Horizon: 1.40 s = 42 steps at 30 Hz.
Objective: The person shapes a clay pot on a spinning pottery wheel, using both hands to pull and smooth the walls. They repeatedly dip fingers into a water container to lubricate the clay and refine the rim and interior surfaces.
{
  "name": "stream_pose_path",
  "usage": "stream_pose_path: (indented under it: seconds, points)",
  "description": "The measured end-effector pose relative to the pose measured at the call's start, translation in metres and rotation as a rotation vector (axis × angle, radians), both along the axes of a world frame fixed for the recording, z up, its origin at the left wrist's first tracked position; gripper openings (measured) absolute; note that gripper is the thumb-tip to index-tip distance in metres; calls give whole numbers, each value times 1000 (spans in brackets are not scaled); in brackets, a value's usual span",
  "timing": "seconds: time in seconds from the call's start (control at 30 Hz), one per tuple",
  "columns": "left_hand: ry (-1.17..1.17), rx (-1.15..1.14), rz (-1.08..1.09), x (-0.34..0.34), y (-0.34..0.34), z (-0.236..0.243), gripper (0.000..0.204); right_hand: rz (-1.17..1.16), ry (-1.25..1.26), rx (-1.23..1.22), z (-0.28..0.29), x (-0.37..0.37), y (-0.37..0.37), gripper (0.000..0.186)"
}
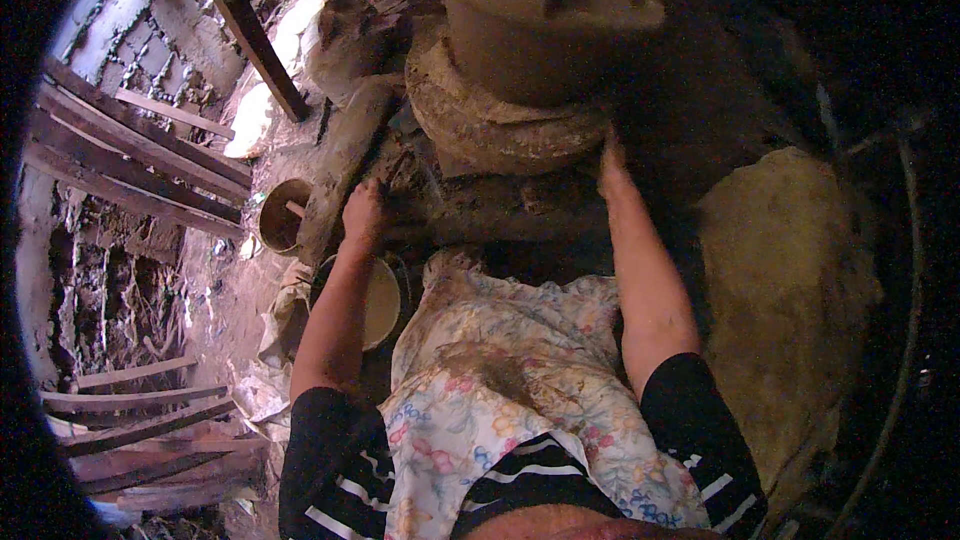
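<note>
A large wet clay pot stands ahead of me on a thick, clay-caked round base. Its rim is uneven, with a folded flap of clay at the near side. My right hand lies edge-on against the right side of the base, fingers stretched forward and partly lost in shadow. To the left, my left hand is closed beside a mud-covered log; what its fingers hold, if anything, is hidden. A clay-smeared floral cloth covers my lap.
Left of my left arm are a round bucket of murky liquid and a smaller bowl with a stick in it. A pale sack-like sheet lies at the right. Wooden slats line the left wall.
</note>
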<state>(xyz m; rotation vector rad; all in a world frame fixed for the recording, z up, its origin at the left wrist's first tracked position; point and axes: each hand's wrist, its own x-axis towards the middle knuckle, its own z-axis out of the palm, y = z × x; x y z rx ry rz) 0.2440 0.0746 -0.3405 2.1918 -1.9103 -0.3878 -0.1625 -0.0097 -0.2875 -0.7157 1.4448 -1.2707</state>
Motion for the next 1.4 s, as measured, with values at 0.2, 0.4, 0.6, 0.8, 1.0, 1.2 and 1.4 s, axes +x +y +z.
stream_pose_path:
  seconds: [0.2, 0.4, 0.6, 0.8, 1.0, 1.2, 1.4]
  points:
    - [1162, 33, 19, 32, 61, 5, 39, 111, -121, 92, 26, 5, 7, 74]
    - [1323, 273, 302, 40, 167, -13, 23, 58, -80, 24, 17, -6, 3, 75]
    - [1303, 111, 353, 12, 207, -35, 24, 157, -149, -59, -23, -48, -14, 74]
    - [806, -278, 88, -17, 93, -8, 38, 166, -91, -28, -13, -46, -15, 75]
    - [496, -572, -20, -33, 25, 0, 39, 185, -27, -25, 0, -42, -12, 75]
    - [503, -192, 207, -18, 133, -42, 38, 195, -5, -36, -1, -39, -16, 75]
    - [92, -502, 444, 34, 187, -122, 51, 171, 47, -49, 2, -33, -10, 75]
